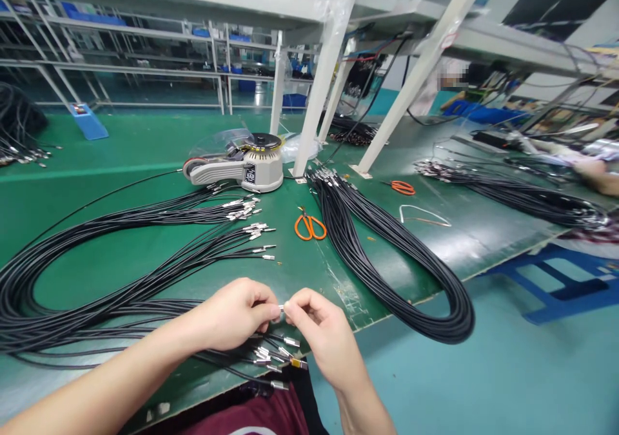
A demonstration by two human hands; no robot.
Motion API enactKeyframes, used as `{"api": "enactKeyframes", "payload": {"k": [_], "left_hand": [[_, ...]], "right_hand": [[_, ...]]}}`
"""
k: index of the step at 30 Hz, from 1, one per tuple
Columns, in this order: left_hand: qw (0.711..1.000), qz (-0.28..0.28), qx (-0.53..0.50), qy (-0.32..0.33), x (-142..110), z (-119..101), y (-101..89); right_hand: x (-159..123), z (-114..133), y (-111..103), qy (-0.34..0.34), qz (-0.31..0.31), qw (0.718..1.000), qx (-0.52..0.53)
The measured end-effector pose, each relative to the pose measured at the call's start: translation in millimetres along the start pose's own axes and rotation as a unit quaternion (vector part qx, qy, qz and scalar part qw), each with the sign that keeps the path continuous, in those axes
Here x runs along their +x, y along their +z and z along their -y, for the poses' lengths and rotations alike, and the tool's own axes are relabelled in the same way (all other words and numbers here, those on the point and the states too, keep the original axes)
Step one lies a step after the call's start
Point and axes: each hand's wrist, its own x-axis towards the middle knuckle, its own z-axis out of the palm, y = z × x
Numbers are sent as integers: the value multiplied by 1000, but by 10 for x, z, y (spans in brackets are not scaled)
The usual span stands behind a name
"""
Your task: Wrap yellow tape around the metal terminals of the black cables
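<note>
My left hand [242, 312] and my right hand [316, 325] meet near the table's front edge. Between their pinched fingertips shows a small silver cable connector [281, 308]; both hands are closed on it. The cable behind it is mostly hidden by my left hand. Under and beside the hands lie more black cables [145, 316] with silver metal ends [264, 354], one of which has a yellow band [296, 362]. A large loop of black cables [62, 241] spreads to the left, its connector ends [254, 229] pointing right.
A grey tape dispenser [261, 167] stands behind the cables. Orange-handled scissors [310, 227] and a second orange pair [403, 188] lie on the green table [271, 274]. A cable bundle [454, 316] overhangs the front edge. White posts [319, 87] rise behind. At right are a blue stool [556, 280] and a person's arm [597, 176].
</note>
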Motion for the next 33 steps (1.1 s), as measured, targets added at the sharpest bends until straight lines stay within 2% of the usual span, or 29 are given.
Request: {"api": "enactKeyframes", "payload": {"k": [4, 8, 9, 12, 13, 15, 18, 20, 23, 26, 33], "left_hand": [[993, -62, 100, 21, 2, 2, 139], [980, -41, 174, 89, -18, 44, 88], [973, -62, 191, 113, 4, 66, 39], [930, -184, 282, 149, 179, 173, -129], [914, -210, 314, 146, 263, 217, -174], [902, -225, 341, 139, 432, 297, -226], [901, -234, 340, 138, 592, 349, -218], [900, -246, 333, 139, 602, 335, -182], [900, -264, 314, 145, 530, 293, -127], [904, -285, 270, 168, 463, 277, -94], [913, -322, 167, 188, 407, 351, -152]], "right_hand": [[-7, -36, -21, -6, 4, 998, -64], [-49, -35, -147, 22, 72, 990, -118], [-54, -23, -193, 27, 95, 985, -138], [-3, 18, -319, 24, 131, 972, -191], [48, 26, -345, 17, 123, 973, -196], [202, 28, -356, 3, 77, 978, -192], [504, -3, -281, -13, 9, 983, -183], [682, -17, -199, -18, -6, 983, -182], [833, 21, -91, -26, 7, 983, -181], [865, 110, -43, -38, 18, 983, -179], [899, 300, -90, -7, 53, 994, -93]]}}
